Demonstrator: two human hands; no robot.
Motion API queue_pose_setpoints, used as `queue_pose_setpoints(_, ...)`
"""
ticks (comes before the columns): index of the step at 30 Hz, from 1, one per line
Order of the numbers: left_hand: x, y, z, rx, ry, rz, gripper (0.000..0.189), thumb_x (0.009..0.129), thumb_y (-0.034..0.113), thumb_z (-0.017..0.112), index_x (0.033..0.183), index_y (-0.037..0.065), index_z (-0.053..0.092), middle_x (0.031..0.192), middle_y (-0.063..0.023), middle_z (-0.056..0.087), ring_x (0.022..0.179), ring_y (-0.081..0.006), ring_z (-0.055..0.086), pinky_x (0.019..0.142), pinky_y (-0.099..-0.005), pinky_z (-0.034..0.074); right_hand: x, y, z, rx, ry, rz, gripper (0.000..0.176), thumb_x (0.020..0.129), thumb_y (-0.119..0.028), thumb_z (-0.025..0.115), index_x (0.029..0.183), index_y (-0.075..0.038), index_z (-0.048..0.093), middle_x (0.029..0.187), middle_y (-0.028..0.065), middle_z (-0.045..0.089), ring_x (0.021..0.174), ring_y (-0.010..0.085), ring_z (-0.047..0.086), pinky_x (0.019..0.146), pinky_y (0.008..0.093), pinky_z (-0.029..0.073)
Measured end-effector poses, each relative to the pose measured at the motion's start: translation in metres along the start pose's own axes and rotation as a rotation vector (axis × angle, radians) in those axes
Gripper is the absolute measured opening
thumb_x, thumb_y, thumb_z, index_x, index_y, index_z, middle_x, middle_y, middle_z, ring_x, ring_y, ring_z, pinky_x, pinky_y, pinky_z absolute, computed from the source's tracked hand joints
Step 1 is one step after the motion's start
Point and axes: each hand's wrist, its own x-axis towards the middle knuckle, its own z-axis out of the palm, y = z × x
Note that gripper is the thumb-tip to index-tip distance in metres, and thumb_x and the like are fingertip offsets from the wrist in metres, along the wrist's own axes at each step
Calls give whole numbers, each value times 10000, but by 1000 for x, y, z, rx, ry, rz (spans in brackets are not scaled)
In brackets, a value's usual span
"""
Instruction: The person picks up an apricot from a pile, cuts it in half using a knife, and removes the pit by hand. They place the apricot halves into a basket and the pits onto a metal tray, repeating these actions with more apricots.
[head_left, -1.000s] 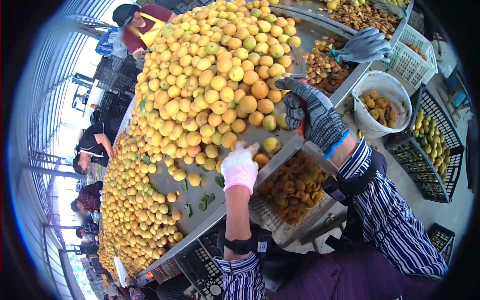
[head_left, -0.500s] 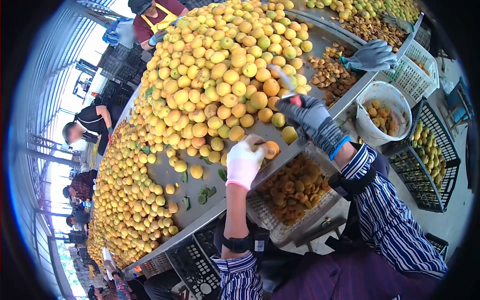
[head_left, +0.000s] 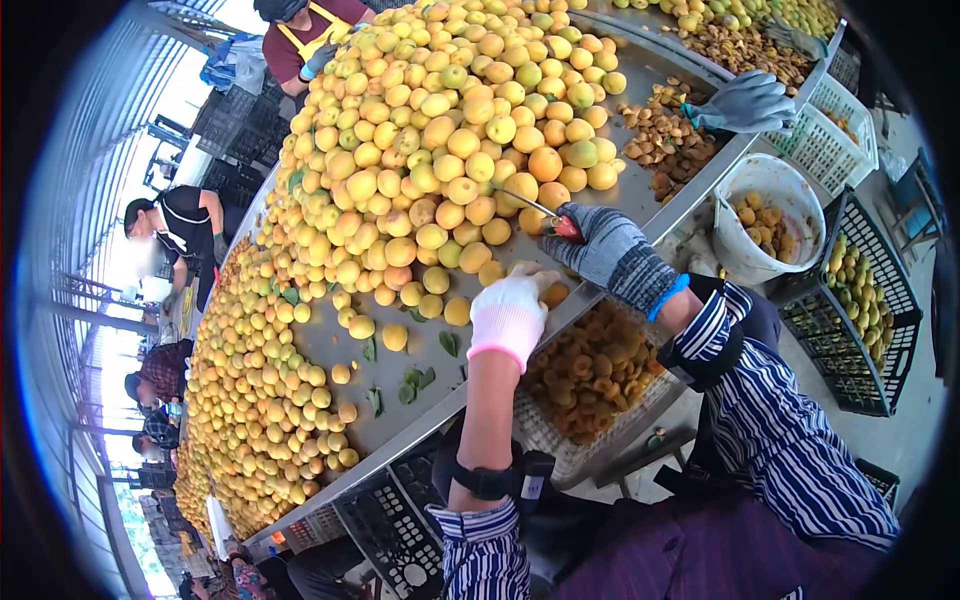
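1. Head view, far left: a person in black (head_left: pixel 178 235) leans at the long edge of the heap.
2. Right of that, a person in a yellow apron (head_left: pixel 312 42) stands behind the heap's far end.
3. The heap of yellow-orange fruit (head_left: pixel 425 190) spreads over the metal desk (head_left: pixel 420 352), with green leaves (head_left: pixel 409 386) lying on the bare part near me.
4. My left hand (head_left: pixel 510 308), in a white glove with a pink cuff, reaches over the desk's near edge. One fruit (head_left: pixel 554 294) shows just at its fingertips; I cannot tell whether my fingers are closed on it.
5. Below that edge, between my arms, a basket (head_left: pixel 548 432) holds cut fruit (head_left: pixel 590 372).
6. My right hand (head_left: pixel 612 252), in a grey glove with a blue cuff, has its fingers wrapped round the red handle of a knife (head_left: pixel 566 228), blade pointing up and left across the heap.
7. Beyond it lie brown pieces (head_left: pixel 668 142) and a spare glove (head_left: pixel 745 103).
8. Far right, a white bucket (head_left: pixel 731 225) holds more fruit, beside a dark crate (head_left: pixel 862 388) of greener fruit.
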Motion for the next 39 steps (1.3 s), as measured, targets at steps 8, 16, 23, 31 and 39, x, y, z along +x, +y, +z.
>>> queue_pose_setpoints(8, 28, 14, -5, 223, -234, -148, 391, 780, 173, 628, 1168, 209, 601, 1194, -17, 569, 1053, -263, 576, 895, -382, 458, 2, 11, 3, 494, 7, -3, 291, 830, -283, 679, 976, -37, 628, 779, 82, 646, 675, 167, 600, 630, 286, 482)
queue_pose_setpoints(16, 4, -2, -7, -972, 127, 153, 345, 834, 212, 566, 1113, 10, 565, 1024, -144, 610, 672, -176, 594, 634, -265, 465, -2, -9, -45, 1298, 102, 295, 259, 853, -237, 670, 1062, -88, 636, 662, -18, 562, 403, 44, 445, 361, 170, 347)
queue_pose_setpoints(23, -5, 30, -6, -1637, -109, 81, 409, 924, 263, 477, 1205, -34, 489, 955, -104, 584, 658, -131, 536, 575, -237, 407, 9, -8, -27, 932, 116, 135, 295, 795, -192, 741, 1039, -60, 642, 830, 13, 641, 699, 66, 597, 632, 217, 505)
queue_pose_setpoints(31, 0, 31, 6, -1745, 95, -51, 419, 951, 410, 462, 1120, 29, 500, 985, -102, 600, 715, -186, 570, 595, -295, 426, 2, -2, -16, 657, 12, 66, 260, 813, -139, 708, 1047, -41, 648, 926, 36, 653, 842, 80, 591, 771, 251, 503)
queue_pose_setpoints(39, -5, 37, 1, -1887, -10, -15, 453, 972, 380, 394, 1262, 36, 449, 982, -112, 570, 696, -206, 550, 586, -305, 412, -5, -14, -45, 1472, 90, 125, 270, 884, -189, 623, 1090, -14, 611, 561, -79, 427, 405, 20, 357, 376, 173, 299)
